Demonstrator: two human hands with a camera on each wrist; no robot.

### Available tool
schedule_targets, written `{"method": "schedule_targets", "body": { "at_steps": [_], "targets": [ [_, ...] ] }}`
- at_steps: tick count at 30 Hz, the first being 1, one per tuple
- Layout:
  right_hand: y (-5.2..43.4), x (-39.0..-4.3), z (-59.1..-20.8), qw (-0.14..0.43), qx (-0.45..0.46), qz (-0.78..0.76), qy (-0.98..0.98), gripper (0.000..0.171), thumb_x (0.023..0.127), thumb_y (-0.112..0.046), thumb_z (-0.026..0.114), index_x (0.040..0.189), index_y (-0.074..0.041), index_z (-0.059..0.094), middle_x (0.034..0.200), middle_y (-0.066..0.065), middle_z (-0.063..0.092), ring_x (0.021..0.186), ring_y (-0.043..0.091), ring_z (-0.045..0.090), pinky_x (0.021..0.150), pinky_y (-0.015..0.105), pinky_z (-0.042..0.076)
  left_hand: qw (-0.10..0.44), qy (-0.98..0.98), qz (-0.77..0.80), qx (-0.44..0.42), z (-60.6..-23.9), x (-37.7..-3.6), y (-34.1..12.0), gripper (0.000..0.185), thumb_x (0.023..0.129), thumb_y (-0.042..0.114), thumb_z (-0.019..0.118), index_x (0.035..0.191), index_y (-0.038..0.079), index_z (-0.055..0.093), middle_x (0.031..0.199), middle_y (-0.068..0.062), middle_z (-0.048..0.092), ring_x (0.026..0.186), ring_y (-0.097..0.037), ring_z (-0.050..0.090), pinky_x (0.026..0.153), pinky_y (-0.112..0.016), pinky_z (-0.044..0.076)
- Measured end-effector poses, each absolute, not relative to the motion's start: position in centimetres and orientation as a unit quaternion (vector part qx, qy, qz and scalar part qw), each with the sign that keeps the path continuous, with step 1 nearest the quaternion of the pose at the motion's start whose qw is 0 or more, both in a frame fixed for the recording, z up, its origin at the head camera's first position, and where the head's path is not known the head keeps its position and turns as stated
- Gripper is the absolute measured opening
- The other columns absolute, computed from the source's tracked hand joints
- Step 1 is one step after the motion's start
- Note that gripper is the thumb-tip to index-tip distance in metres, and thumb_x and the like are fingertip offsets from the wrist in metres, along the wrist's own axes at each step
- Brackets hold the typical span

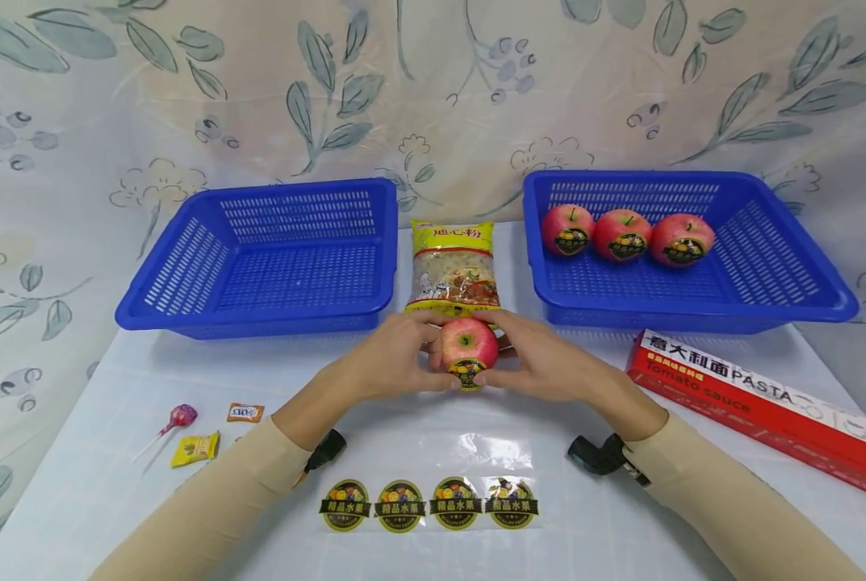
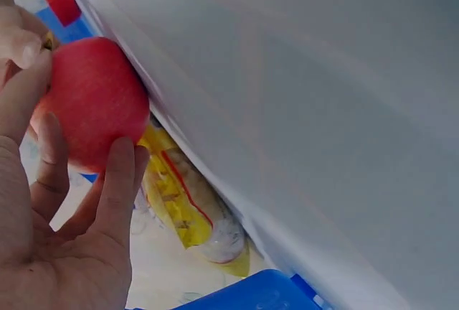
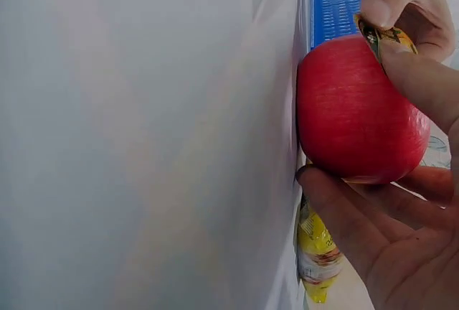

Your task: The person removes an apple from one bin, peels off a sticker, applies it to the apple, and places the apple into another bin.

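A red apple (image 1: 470,340) sits on the table between both hands, with a black and gold round sticker (image 1: 466,373) on its near side. My left hand (image 1: 398,355) holds the apple from the left, its thumb at the sticker's left edge. From the right, my right hand (image 1: 549,355) holds the same apple, its thumb on the sticker's other edge. The right wrist view shows part of the sticker (image 3: 371,36) standing off the apple's skin. In the left wrist view, the fingers (image 2: 118,181) curve round the apple's far side.
Three stickered apples (image 1: 622,234) lie in the right blue basket (image 1: 694,313). Another blue basket (image 1: 258,319) stands left. Between them lies a yellow pasta bag (image 1: 453,266). A sheet of stickers (image 1: 428,506) lies in front, a red pasta box (image 1: 752,411) right, a lollipop (image 1: 181,415) and wrapped candies (image 1: 195,449) left.
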State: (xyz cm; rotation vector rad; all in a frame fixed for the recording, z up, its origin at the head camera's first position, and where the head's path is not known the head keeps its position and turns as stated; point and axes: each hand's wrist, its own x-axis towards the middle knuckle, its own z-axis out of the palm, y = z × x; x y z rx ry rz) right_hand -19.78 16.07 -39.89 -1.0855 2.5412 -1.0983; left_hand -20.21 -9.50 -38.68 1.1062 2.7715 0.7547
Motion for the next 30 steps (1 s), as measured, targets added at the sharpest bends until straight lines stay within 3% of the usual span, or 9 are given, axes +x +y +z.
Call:
{"method": "schedule_targets", "body": {
  "at_steps": [4,10,18,26,30],
  "targets": [
    [15.97,-19.83,-39.68,0.065,-0.366,-0.338,0.865,0.08,0.089,-0.032,0.081,0.151,-0.003,0.04,0.143,0.009,0.056,0.117,0.02,0.066,0.096,0.037,0.057,0.021,0.9,0.233,0.367,-38.6,-20.23,-9.26,0.037,0.078,0.037,0.088,0.067,0.019,0.058,0.115,-0.006,0.072,0.128,-0.023,0.059,0.106,-0.036,0.049],
    [15.9,-19.89,-39.71,0.051,-0.368,-0.296,0.88,0.084,0.087,-0.036,0.082,0.151,-0.003,0.04,0.144,0.01,0.055,0.124,0.021,0.059,0.105,0.044,0.051,0.017,0.91,0.215,0.355,-38.88,-19.89,-9.02,0.047,0.076,0.046,0.09,0.065,0.019,0.053,0.128,-0.007,0.065,0.128,-0.023,0.057,0.101,-0.036,0.051],
    [15.76,-20.14,-39.75,0.038,-0.391,-0.275,0.878,0.083,0.084,-0.025,0.087,0.148,0.0,0.04,0.141,0.015,0.056,0.127,0.026,0.058,0.107,0.046,0.05,-0.001,0.911,0.203,0.358,-38.94,-20.32,-8.79,0.053,0.071,0.044,0.094,0.06,0.018,0.049,0.116,-0.007,0.066,0.115,-0.021,0.06,0.093,-0.033,0.053],
    [15.95,-20.17,-39.79,0.069,-0.382,-0.283,0.877,0.097,0.079,-0.041,0.09,0.152,-0.004,0.038,0.143,0.007,0.056,0.128,0.02,0.057,0.108,0.042,0.05,-0.001,0.906,0.203,0.371,-39.09,-20.65,-8.88,0.053,0.069,0.044,0.095,0.058,0.019,0.051,0.111,-0.005,0.066,0.113,-0.019,0.06,0.097,-0.031,0.052],
    [16.14,-20.38,-39.76,0.081,-0.385,-0.306,0.867,0.086,0.085,-0.035,0.086,0.151,-0.005,0.039,0.139,0.006,0.059,0.123,0.019,0.061,0.101,0.038,0.054,-0.003,0.905,0.207,0.373,-39.13,-20.74,-8.81,0.052,0.068,0.044,0.096,0.058,0.019,0.051,0.109,-0.005,0.066,0.111,-0.018,0.059,0.098,-0.031,0.052]
  ]
}}
